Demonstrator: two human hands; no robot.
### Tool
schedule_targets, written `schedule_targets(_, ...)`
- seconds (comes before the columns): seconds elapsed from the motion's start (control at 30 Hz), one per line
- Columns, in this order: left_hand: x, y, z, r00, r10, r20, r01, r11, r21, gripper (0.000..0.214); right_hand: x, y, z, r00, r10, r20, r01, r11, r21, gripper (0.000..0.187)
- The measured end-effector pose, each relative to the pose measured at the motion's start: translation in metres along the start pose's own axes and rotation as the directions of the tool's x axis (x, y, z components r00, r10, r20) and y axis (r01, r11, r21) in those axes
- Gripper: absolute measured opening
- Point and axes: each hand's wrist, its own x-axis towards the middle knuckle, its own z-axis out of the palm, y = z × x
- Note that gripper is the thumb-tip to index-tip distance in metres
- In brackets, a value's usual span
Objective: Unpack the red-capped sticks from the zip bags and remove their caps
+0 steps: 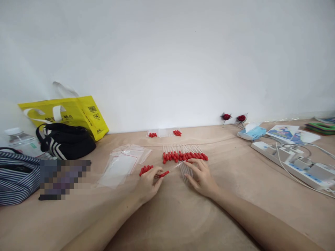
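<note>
My left hand [149, 183] is closed in a pinch on a small red cap [164, 174]. From that cap a thin clear stick [175, 167] slants up to the right, its far end close to my right index fingertip. My right hand [200, 176] has thumb and fingers apart, resting over a bundle of loose clear sticks [185, 171] on the table. Just beyond it lies a row of sticks with red tips [183, 156]. Beside my left hand is a small group of red caps [145, 169], partly hidden by the fingers.
Clear zip bags [120, 165] are piled to the left. Two bags with red pieces [177, 132] lie by the wall. A yellow bag [65, 111], a black pouch [69, 141] and a striped bag [18, 177] stand left; tissues [251, 132] and a power strip [293, 165] are right.
</note>
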Motion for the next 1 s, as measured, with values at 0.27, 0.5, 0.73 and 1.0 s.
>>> schedule_targets(0.27,-0.008,-0.007,0.024,0.991,0.133,0.0,-0.133,0.991,0.018,0.013,0.001,-0.009,0.003,0.989,-0.108,0.099,0.119,0.986,-0.118,0.023)
schedule_targets(0.5,-0.007,0.001,0.019,0.981,0.191,-0.021,-0.188,0.979,0.081,0.022,0.002,-0.011,0.002,0.985,-0.127,0.113,0.134,0.989,-0.057,0.016)
schedule_targets(0.73,-0.001,-0.001,0.02,0.944,0.329,0.001,-0.324,0.931,0.169,0.021,0.002,-0.014,0.001,0.981,-0.153,0.119,0.156,0.988,-0.013,0.017)
schedule_targets(1.0,-0.002,-0.001,0.021,0.921,0.388,0.007,-0.381,0.901,0.207,0.016,0.002,-0.017,0.001,0.968,-0.229,0.099,0.23,0.973,0.007,0.022)
